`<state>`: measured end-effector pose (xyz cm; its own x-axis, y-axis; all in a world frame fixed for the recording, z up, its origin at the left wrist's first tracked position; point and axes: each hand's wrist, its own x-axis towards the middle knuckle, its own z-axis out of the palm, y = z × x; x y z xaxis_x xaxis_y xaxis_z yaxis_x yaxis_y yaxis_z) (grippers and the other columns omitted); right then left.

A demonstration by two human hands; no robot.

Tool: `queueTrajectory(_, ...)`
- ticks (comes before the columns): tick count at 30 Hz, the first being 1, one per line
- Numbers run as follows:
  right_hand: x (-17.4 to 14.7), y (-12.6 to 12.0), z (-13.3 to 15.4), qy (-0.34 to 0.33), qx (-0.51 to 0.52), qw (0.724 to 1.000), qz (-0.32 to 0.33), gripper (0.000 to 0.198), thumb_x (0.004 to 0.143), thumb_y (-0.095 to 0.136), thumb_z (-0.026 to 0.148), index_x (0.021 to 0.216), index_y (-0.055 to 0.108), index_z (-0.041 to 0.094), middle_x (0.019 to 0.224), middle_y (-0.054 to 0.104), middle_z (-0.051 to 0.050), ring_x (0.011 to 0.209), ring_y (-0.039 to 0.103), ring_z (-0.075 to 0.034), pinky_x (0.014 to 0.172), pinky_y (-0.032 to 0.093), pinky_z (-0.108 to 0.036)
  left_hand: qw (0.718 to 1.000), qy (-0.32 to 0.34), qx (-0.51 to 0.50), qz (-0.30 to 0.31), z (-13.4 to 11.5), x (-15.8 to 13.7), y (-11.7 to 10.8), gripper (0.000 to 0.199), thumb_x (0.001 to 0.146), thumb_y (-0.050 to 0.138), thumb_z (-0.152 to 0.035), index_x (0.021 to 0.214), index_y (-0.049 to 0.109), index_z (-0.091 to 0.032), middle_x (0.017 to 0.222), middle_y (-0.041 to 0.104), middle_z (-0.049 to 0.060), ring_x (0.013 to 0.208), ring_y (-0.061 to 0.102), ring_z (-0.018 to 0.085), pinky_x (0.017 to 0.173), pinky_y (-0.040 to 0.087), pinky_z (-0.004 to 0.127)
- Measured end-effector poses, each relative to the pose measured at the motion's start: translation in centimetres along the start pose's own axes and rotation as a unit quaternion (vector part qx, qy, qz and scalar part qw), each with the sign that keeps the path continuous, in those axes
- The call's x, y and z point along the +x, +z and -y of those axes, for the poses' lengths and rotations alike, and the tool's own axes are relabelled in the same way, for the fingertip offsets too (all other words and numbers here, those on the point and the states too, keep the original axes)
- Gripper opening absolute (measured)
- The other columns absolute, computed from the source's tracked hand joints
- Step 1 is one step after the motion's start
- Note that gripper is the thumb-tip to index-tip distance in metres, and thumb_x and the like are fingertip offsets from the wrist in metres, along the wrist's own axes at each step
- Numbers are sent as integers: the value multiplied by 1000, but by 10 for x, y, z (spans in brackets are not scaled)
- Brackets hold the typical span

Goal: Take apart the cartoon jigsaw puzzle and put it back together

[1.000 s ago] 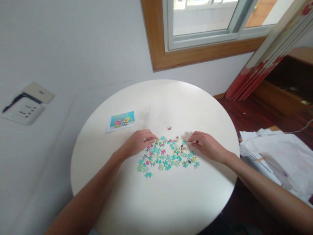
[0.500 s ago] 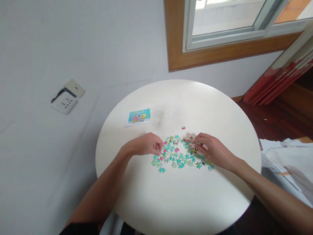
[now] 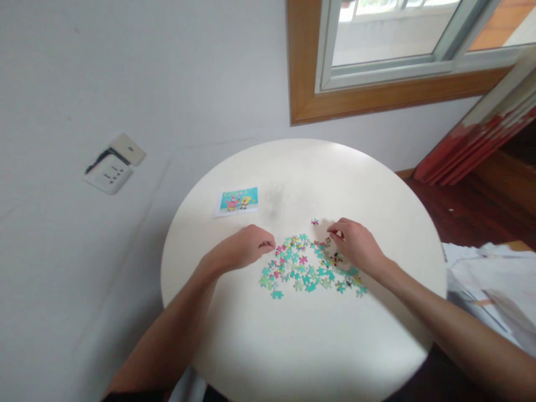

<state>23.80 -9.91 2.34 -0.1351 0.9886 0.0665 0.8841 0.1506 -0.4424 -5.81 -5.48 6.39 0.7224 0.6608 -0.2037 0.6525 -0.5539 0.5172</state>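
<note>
Several loose jigsaw puzzle pieces (image 3: 310,272), mostly turquoise and pale green with some pink and yellow, lie in a spread pile on the white round table (image 3: 301,340). My left hand (image 3: 253,245) is at the pile's left edge, its fingers curled closed; whatever they may hold is hidden. Above the pile's right side is my right hand (image 3: 355,241), thumb and fingers pinched together; I cannot make out anything between them. One single puzzle piece (image 3: 315,222) sits apart behind the pile, left of my right fingertips.
A small picture card (image 3: 238,201) with two cartoon figures lies at the table's back left. Behind are a wall with a socket (image 3: 109,173) and a window (image 3: 389,33). Papers (image 3: 494,285) are stacked to the right, below a red curtain (image 3: 464,145).
My right hand has lifted and moved slightly back, its fingers drawing together. My left hand has shifted a little back and left, away from the pieces. The view has tilted slightly.
</note>
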Motion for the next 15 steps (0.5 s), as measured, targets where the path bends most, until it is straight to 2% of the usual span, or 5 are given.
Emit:
queueTrajectory(4,35,10,-12,-57,26,998,10,22,87,60,16,106,72,21,104,66,-7,81,61,-17,77,43,-28,995,-52,-40,-80,8,13,0,21,90,53,-23,87,72,-16,77,71,2,64,61,12,64,41,23)
queueTrajectory(8,58,23,-7,-94,48,993,41,18,86,61,13,97,73,20,99,63,-6,77,59,-15,74,43,-27,985,-57,-73,-142,20,27,7,18,88,57,-25,87,72,-16,82,73,3,71,65,14,68,45,23)
queueTrajectory(11,64,29,4,-112,60,991,44,12,87,62,15,92,71,19,95,62,-6,76,58,-14,72,41,-26,985,-61,-91,-131,24,31,12,16,85,62,-27,89,73,-17,83,74,3,74,66,15,70,47,24)
queueTrajectory(15,63,35,14,-131,61,989,35,9,88,62,18,90,70,20,93,61,-5,78,57,-15,71,40,-26,991,-57,-103,-70,20,30,15,14,79,68,-25,88,75,-16,80,74,4,73,66,16,69,47,24)
